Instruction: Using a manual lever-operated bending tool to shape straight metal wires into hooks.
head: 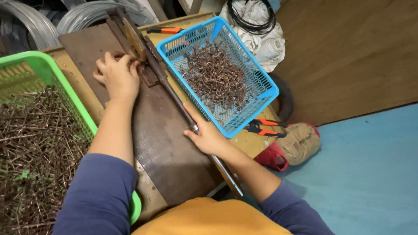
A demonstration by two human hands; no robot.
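Note:
My left hand (118, 73) rests on the dark wooden board (165, 144), its fingers closed around thin brown metal pieces pressed against the head of a lever tool (136, 40). My right hand (207, 136) grips that tool's long metal handle (177, 101), which runs diagonally down the board. A blue plastic basket (261, 94) at the right holds a pile of bent brown wire pieces (216, 78). At the left, a green basket (44, 70) is full of straight brown wire rods (24, 142).
Orange-handled pliers (265, 127) lie on the bench by the blue basket, and another orange-handled tool (165, 30) lies behind it. Coils of grey wire (32, 16) sit at the back left. A sandal (290, 144) and white cloth (262, 33) lie on the floor.

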